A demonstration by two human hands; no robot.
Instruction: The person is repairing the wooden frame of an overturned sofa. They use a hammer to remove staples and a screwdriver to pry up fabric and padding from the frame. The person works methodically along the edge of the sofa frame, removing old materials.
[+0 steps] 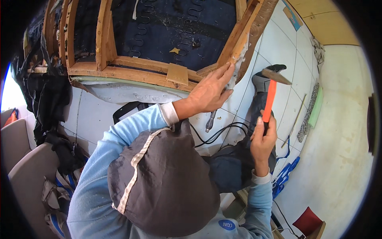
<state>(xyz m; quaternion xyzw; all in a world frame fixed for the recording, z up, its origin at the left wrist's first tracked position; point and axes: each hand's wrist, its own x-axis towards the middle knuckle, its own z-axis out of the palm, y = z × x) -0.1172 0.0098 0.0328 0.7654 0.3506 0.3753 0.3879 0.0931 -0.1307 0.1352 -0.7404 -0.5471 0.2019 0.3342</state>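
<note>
My right hand (263, 139) is closed around the orange and black handle of a hammer (269, 99), which is raised upright with its metal head at the top. My left hand (211, 91) lies with fingers stretched out on the corner of a wooden furniture frame (131, 75). White torn padding (240, 65) runs along the frame's right edge, beside my left fingertips. Inside the frame, zigzag springs (137, 34) cross a dark fabric (163, 24). Pale printed cloth (123, 92) hangs from the frame's near side.
Black cable (223, 129) and a dark tool (210, 121) lie on the white tiled floor (280, 32) near my legs. Torn black fabric (49, 99) hangs at the left, above beige panels (36, 171). At the right are blue straps (284, 177) and a green roll (316, 107).
</note>
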